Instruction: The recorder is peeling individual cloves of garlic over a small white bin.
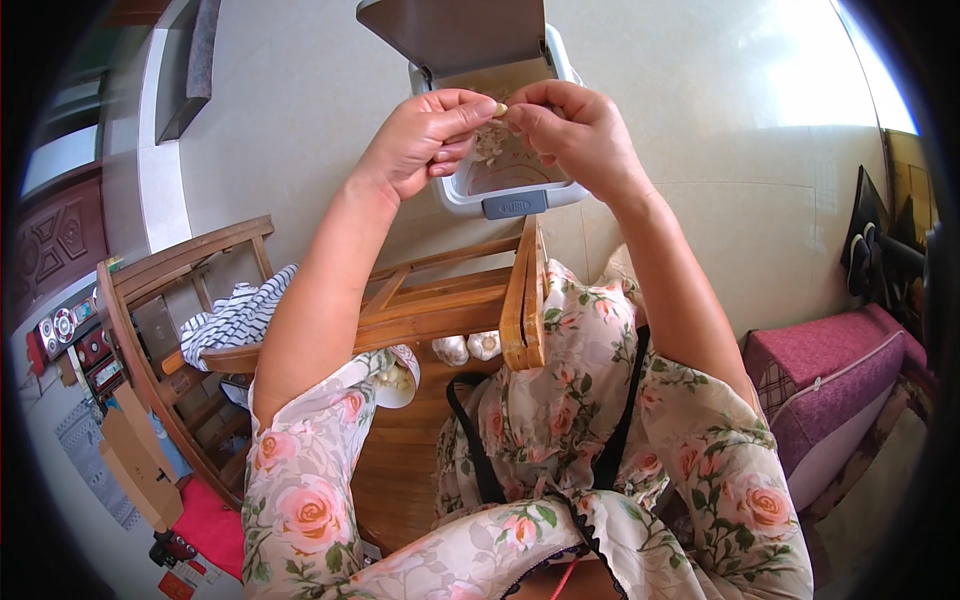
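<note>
My left hand pinches a pale garlic clove between thumb and forefinger. The fingertips of my right hand meet the clove's other end; whether they grip a bit of skin there is too small to tell. Both hands are above a white bin with its grey lid raised. Papery garlic peelings lie inside the bin. Near my left elbow, a bowl of peeled cloves rests on the wooden seat, partly hidden by my sleeve. Two whole garlic bulbs sit close by.
A wooden chair frame stands between me and the bin. Striped cloth hangs over another wooden chair at left. An open cardboard box is at lower left, and a purple padded seat at right.
</note>
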Demonstrator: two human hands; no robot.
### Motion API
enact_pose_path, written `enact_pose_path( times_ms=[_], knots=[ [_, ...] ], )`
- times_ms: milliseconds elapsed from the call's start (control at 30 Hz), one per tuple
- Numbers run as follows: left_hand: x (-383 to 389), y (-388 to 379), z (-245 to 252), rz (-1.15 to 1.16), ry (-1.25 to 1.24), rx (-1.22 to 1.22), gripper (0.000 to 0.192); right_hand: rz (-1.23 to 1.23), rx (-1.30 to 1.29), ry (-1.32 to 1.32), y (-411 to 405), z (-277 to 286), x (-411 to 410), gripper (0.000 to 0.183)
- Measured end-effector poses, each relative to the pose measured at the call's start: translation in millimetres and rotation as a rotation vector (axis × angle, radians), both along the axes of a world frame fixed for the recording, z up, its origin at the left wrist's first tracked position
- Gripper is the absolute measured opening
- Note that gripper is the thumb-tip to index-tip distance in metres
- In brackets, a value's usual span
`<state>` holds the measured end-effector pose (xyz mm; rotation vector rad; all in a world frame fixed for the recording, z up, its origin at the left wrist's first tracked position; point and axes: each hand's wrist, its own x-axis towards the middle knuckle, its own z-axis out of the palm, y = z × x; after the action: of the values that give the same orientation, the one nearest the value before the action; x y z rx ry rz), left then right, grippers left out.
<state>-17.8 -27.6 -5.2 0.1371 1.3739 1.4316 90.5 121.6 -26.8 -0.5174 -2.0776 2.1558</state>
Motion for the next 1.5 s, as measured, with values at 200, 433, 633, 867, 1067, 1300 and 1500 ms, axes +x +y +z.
enact_pose_path(
  times_ms=[200, 433, 633, 867, 1067, 1300, 1500],
  knots=[
    [-4.9, -3.0, -0.9, -0.049, 0.024, -0.002, 0.017, 0.072, -0.173, -0.077, 3.8, 10.6, 0.9, 0.017],
    [-4.0, -3.9, 0.1, -0.077, 0.124, -0.065, 0.018, 0.119, -0.066, -0.071, 1.6, 8.1, 4.5, 0.018],
    [-1.4, -2.1, 4.2, -0.114, 0.105, -0.078, 0.015, 0.079, -0.098, -0.065, -3.2, 7.5, 4.3, 0.016],
    [6.2, 7.2, 2.1, 0.012, 0.149, -0.027, 0.019, -0.007, -0.459, -0.080, -4.1, 0.8, -2.1, 0.017],
    [11.0, 11.1, 6.9, 0.061, 0.159, 0.009, 0.018, -0.083, -0.614, -0.072, -5.7, -2.9, -6.9, 0.017],
    [15.5, 11.9, 5.7, 0.132, 0.303, -0.029, 0.016, -0.106, -0.596, -0.062, -5.8, -5.1, -7.8, 0.014],
    [16.0, 13.7, 0.1, 0.151, 0.538, 0.020, 0.017, -0.153, -0.429, -0.188, -2.1, -4.6, -7.8, 0.011]
  ],
)
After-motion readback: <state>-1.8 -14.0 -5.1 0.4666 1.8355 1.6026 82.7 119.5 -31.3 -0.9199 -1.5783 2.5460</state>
